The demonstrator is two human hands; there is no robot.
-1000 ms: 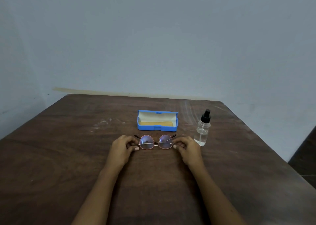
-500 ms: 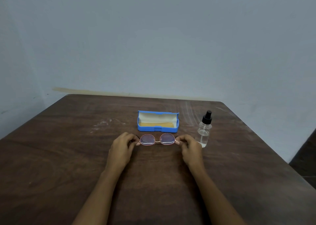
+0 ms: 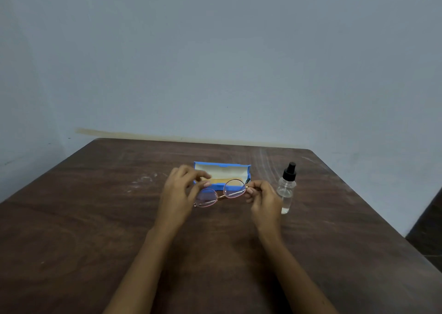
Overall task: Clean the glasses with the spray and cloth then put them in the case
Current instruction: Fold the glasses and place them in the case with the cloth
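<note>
Round pink-rimmed glasses [image 3: 218, 194] hang tilted just above the table, their right end higher. My right hand [image 3: 264, 200] pinches them at the right hinge. My left hand [image 3: 178, 190] is blurred, its fingers loosely spread beside the left lens and over the front left of the case; I see no grip on the frame. The open blue case [image 3: 222, 166] lies right behind the glasses, with a yellow cloth [image 3: 230, 181] inside it. A clear spray bottle [image 3: 285, 189] with a black nozzle stands upright just right of my right hand.
The dark wooden table [image 3: 95, 218] reaches back to a pale blue wall. Its right edge drops off close to the spray bottle, and pale scuff marks lie left of the case.
The glasses have risen off the table and tilted, held at their right end. My left hand has left the left hinge and moved up toward the case.
</note>
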